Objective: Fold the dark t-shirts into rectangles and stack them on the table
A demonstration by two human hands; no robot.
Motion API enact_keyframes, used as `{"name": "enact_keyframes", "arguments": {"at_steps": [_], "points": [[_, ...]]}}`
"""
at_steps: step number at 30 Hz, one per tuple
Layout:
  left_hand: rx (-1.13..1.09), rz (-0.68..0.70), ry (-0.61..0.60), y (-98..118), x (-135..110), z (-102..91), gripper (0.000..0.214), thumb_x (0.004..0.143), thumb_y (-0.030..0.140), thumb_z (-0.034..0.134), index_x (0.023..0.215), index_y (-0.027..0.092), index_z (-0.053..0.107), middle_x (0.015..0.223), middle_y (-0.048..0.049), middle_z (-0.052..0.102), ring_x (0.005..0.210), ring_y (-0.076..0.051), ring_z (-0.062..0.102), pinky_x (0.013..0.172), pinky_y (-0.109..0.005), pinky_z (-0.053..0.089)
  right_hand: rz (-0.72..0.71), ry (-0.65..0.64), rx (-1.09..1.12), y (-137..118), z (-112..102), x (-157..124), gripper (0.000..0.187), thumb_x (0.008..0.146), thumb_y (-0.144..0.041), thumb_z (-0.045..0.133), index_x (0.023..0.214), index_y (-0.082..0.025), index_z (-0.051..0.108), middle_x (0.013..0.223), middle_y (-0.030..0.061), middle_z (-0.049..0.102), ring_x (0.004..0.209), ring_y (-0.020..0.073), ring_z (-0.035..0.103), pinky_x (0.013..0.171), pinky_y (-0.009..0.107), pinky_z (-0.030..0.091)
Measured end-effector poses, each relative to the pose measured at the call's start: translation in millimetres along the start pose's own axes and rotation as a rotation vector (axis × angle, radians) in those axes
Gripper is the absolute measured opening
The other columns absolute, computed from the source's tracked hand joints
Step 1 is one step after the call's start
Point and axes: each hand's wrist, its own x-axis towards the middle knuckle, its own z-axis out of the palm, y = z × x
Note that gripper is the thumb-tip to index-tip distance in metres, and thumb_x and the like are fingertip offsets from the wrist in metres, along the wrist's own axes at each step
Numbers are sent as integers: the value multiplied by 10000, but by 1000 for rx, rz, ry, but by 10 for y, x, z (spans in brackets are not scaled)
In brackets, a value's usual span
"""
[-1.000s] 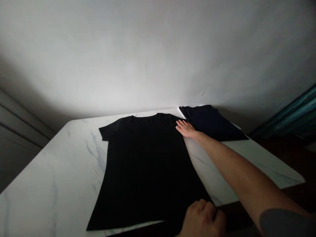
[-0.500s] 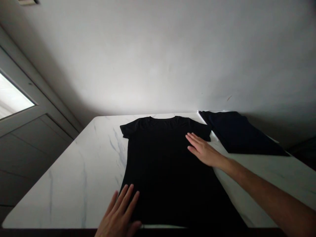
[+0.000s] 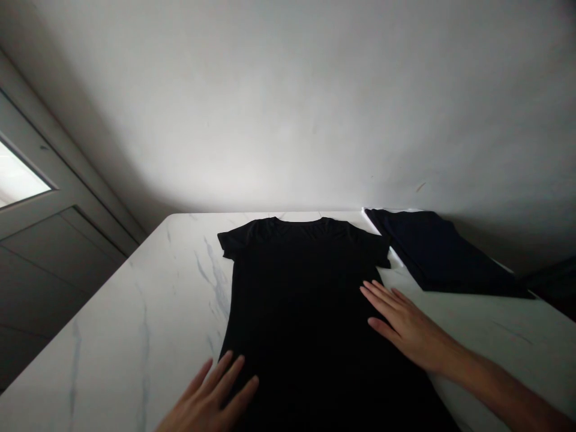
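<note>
Hem of black T-shirt (image 3: 306, 312), wrist of left hand (image 3: 211, 401): below bottom edge.

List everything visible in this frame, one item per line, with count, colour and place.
T-shirt: one, black, spread flat in the middle of the table, neck towards the wall.
Folded cloth: one, dark, at the far right of the table, apart from the T-shirt.
Table: one, white with grey veins, fills the lower half of the view.
Wall: one, pale grey, behind the table.
Door: one, grey with a bright pane, at the left edge.
Left hand: one, open, fingers spread, fingertips on the T-shirt's lower left edge.
Right hand: one, open and flat, fingers on the T-shirt's right side.
</note>
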Motion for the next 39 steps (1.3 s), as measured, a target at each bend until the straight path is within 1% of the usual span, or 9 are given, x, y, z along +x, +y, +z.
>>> {"name": "enact_keyframes", "arguments": {"at_steps": [4, 7, 9, 13, 18, 25, 31, 34, 39], "points": [[-221, -117, -102, -493, 1333, -111, 498, 1027, 404, 481, 1499, 244, 490, 1553, -88, 507, 1461, -268, 430, 1191, -469, 365, -46, 61, 26, -166, -138, 861, 687, 1033, -583, 291, 1597, -194, 344, 1630, 108, 362, 1525, 287, 293, 1240, 534, 286], [-230, -170, -86, -774, 2309, 136, 521, 1057, 375, 405, 1522, 144, 443, 1625, -147, 384, 1530, -273, 296, 1234, -457, 279, -39, 91, 5, -226, -40, 1440, 716, 1033, -563, 278, 1590, -119, 347, 1625, 162, 360, 1525, 305, 293, 1237, 513, 291], [-213, -238, -118, -902, 2669, 392, 569, 1055, 395, 390, 1559, 132, 376, 1664, -162, 287, 1555, -309, 208, 1237, -516, 246, 3, 83, -32, -183, 95, 1631, 745, 1023, -574, 287, 1591, -94, 334, 1632, 181, 336, 1530, 319, 275, 1236, 517, 284], [-183, -426, -152, -1083, 2705, 788, 681, 1046, 508, 342, 1606, 129, 271, 1688, -178, 190, 1561, -359, 148, 1231, -556, 216, 93, 54, -94, 20, 330, 1599, 770, 1010, -625, 247, 1605, -140, 313, 1651, 153, 303, 1537, 312, 255, 1240, 536, 251], [-123, -609, -161, -1269, 2520, 808, 705, 1042, 540, 297, 1570, 73, 325, 1653, -222, 279, 1543, -364, 227, 1215, -510, 248, 114, 61, -117, 116, 384, 1488, 812, 993, -683, 222, 1599, -154, 336, 1660, 144, 288, 1543, 303, 241, 1246, 505, 245], [-90, -551, -108, -1406, 2645, 767, 603, 1049, 442, 324, 1520, 75, 403, 1632, -210, 342, 1528, -334, 281, 1216, -483, 264, 95, 38, -54, 114, 255, 1590, 855, 981, -716, 242, 1615, -143, 287, 1666, 167, 263, 1544, 327, 231, 1234, 528, 267], [-106, -519, -139, -1485, 2844, 762, 586, 1057, 475, 298, 1448, 90, 503, 1574, -208, 441, 1473, -343, 386, 1198, -513, 293, 96, 45, -31, 119, -15, 2073, 803, 1018, -622, 233, 1612, -83, 266, 1674, 169, 244, 1557, 327, 184, 1251, 501, 230], [-124, -449, -90, -1541, 3051, 770, 604, 1059, 453, 298, 1526, 87, 409, 1647, -187, 322, 1536, -329, 260, 1228, -506, 244, 68, 10, -42, 121, -36, 2362, 749, 1027, -587, 219, 1615, -127, 277, 1673, 142, 265, 1559, 322, 183, 1248, 517, 219], [-179, -443, -275, -1667, 3221, 958, 696, 1044, 583, 235, 1618, 192, 265, 1701, -135, 174, 1569, -339, 123, 1245, -567, 143, 112, -100, -114, 206, 80, 2524, 748, 1011, -654, 184, 1626, -237, 267, 1694, 89, 217, 1561, 360, 142, 1241, 578, 163]]}}
